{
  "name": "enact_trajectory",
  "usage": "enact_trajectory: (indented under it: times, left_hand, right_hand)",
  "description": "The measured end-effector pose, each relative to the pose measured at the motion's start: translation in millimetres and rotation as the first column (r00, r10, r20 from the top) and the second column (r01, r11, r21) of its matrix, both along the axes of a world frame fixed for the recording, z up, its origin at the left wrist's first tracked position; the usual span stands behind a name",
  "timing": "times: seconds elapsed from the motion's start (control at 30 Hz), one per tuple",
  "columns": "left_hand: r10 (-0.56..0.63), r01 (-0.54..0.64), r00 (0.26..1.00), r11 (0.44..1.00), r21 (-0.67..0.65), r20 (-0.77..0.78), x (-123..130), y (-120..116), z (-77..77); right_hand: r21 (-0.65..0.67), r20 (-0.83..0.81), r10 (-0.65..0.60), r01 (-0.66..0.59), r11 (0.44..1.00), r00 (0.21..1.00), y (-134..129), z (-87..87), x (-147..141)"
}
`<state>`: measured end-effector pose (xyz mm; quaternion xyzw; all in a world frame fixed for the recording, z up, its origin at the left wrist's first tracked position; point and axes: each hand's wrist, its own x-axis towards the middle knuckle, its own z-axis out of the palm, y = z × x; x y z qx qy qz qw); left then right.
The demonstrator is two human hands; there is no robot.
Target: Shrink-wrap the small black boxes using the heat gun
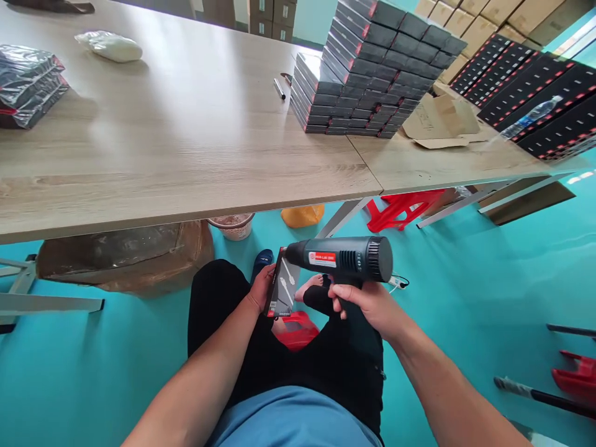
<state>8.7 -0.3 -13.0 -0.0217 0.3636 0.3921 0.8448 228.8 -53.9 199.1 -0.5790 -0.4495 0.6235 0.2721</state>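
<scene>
Over my lap, my left hand [263,287] holds a thin black box [284,284] by its left side; white cables are printed on its face. My right hand [361,304] is wrapped round the handle of a dark grey heat gun [344,258] with a red and white label. The gun lies level, its nozzle pointing left at the upper part of the box. Whether the nozzle touches the box I cannot tell. Both hands are below the front edge of the wooden table [186,155].
Stacked dark boxes [363,74] stand on the table, with a pen [279,89] beside them. Wrapped boxes [28,84] and a white plastic bundle [109,46] are at the left. Flattened cardboard [442,118] lies right. Under the table are a basket [234,229] and a large brown bag [130,254].
</scene>
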Motion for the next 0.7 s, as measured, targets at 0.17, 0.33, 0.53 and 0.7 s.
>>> enact_trajectory:
  times: [0.17, 0.33, 0.53, 0.7]
  left_hand:
    - [-0.062, 0.063, 0.998, 0.998, 0.02, -0.025, -3, -1, 3.7]
    - [-0.065, 0.066, 0.998, 0.997, 0.031, -0.015, -5, 0, -0.4]
    - [-0.076, 0.075, 0.997, 0.996, 0.042, 0.03, -6, 1, -5.3]
    - [-0.02, 0.018, 0.998, 1.0, 0.025, 0.064, -6, 2, -6.8]
  right_hand:
    - [0.017, 0.093, -0.037, 0.036, 0.999, 0.995, 17, -1.9, 11]
    - [-0.022, 0.106, -0.001, 0.003, 1.0, 0.994, 20, -0.8, 22]
    - [-0.004, 0.167, -0.032, 0.033, 0.999, 0.985, 20, -5.1, 29]
    - [-0.236, 0.113, 0.214, -0.183, 0.954, 0.97, -7, -11.4, 45]
